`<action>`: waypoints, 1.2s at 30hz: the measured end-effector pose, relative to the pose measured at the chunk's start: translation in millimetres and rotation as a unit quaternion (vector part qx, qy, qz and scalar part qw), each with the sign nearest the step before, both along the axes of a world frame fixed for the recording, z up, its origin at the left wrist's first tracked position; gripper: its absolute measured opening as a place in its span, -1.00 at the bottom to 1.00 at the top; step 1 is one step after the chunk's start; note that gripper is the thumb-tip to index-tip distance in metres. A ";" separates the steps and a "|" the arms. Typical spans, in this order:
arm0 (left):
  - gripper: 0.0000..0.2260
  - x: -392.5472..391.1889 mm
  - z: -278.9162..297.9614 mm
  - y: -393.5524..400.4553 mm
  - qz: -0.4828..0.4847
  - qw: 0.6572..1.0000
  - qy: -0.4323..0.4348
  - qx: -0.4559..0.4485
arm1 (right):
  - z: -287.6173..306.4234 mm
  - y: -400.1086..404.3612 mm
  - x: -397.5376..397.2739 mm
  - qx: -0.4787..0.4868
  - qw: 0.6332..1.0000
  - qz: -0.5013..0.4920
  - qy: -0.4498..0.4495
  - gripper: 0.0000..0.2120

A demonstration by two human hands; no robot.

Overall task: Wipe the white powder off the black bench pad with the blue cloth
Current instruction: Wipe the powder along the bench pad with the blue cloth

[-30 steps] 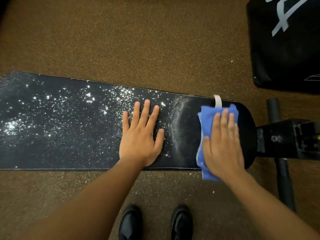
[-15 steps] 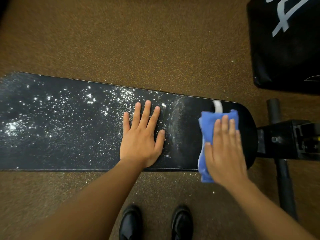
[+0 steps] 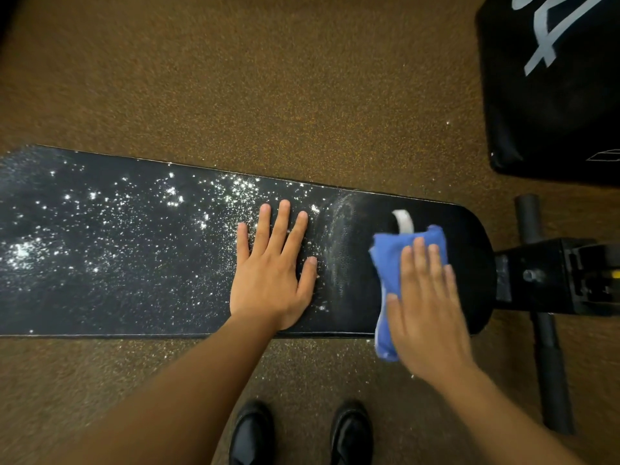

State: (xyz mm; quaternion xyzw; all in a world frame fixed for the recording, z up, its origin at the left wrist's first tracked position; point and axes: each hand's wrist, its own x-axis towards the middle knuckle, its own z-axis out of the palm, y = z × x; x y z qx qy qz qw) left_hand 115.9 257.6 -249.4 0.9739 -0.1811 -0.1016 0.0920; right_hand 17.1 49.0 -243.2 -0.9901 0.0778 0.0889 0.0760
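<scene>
We are pressing the probably limp blue cloth (image 3: 389, 260) flat under our straight-fingered right grip (image 3: 427, 313), left grip (image 3: 271, 280) splayed on the bench pad (image 3: 134, 297)

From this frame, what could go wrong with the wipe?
1. The left hand rests flat on white powder on the black bench pad, so that patch may get missed or smeared.
2. The blue cloth under the right hand overhangs the pad's near edge; strokes that way could sweep powder onto the brown speckled floor.
</scene>
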 end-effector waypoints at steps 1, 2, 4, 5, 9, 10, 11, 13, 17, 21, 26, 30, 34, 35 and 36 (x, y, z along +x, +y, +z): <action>-0.41 -0.2 -0.2 0.1 0.000 1.000 -0.001 0.001 | -1.6 -3.2 14.2 -0.004 0.999 -0.037 -0.005 -0.37; -0.41 -0.5 -0.3 -0.1 -0.001 1.000 -0.001 0.001 | -2.4 -0.8 32.1 -0.005 0.997 -0.072 -0.012 -0.36; -0.41 -0.4 -0.4 -0.5 0.001 1.000 -0.004 0.000 | -2.8 15.8 71.2 0.004 0.992 -0.120 -0.023 -0.36; -0.41 -0.4 -0.5 -0.7 0.001 1.000 -0.004 0.001 | -2.8 27.0 86.1 0.011 0.992 -0.125 -0.021 -0.36; -0.40 0.2 -0.8 -0.9 0.000 1.000 -0.002 -0.001 | -1.3 62.9 70.0 -0.002 1.000 -0.012 -0.021 -0.37; -0.40 0.5 -0.8 -0.9 -0.001 1.000 -0.001 -0.003 | 0.4 65.7 49.8 -0.004 0.999 0.028 -0.016 -0.37; -0.40 0.5 -1.0 -0.5 -0.001 1.000 -0.001 -0.004 | 1.2 63.7 28.6 -0.002 0.998 0.064 -0.012 -0.38; -0.40 0.1 -0.8 -0.1 -0.002 1.000 -0.003 -0.001 | 0.7 42.6 -4.2 -0.010 0.996 0.090 0.002 -0.39; -0.41 -0.7 -0.9 -0.6 0.000 1.000 -0.005 0.004 | -1.1 -5.7 15.2 -0.021 0.999 -0.027 0.009 -0.36; -0.40 -0.2 -1.9 -0.8 0.002 1.000 -0.006 0.007 | -1.6 20.6 86.5 -0.006 0.997 -0.075 -0.003 -0.33; -0.41 0.3 -3.1 -0.3 -0.001 1.000 -0.002 -0.002 | 1.2 54.3 34.5 -0.017 0.997 0.074 -0.002 -0.35; -0.41 0.0 -1.9 0.5 0.001 1.000 -0.004 0.001 | -0.8 9.6 -8.7 -0.023 0.997 0.079 0.008 -0.36; -0.41 -0.8 -1.0 -0.5 0.002 1.000 -0.006 0.000 | 0.7 -3.6 44.7 -0.027 0.999 -0.036 0.007 -0.33; -0.41 -0.6 -1.3 -0.8 0.003 1.000 -0.007 -0.001 | 0.7 5.0 64.5 -0.024 0.998 -0.052 0.000 -0.33; -0.41 -0.4 -1.8 -0.9 0.004 1.000 -0.007 -0.002 | 0.2 16.4 81.0 -0.018 0.998 -0.057 0.003 -0.34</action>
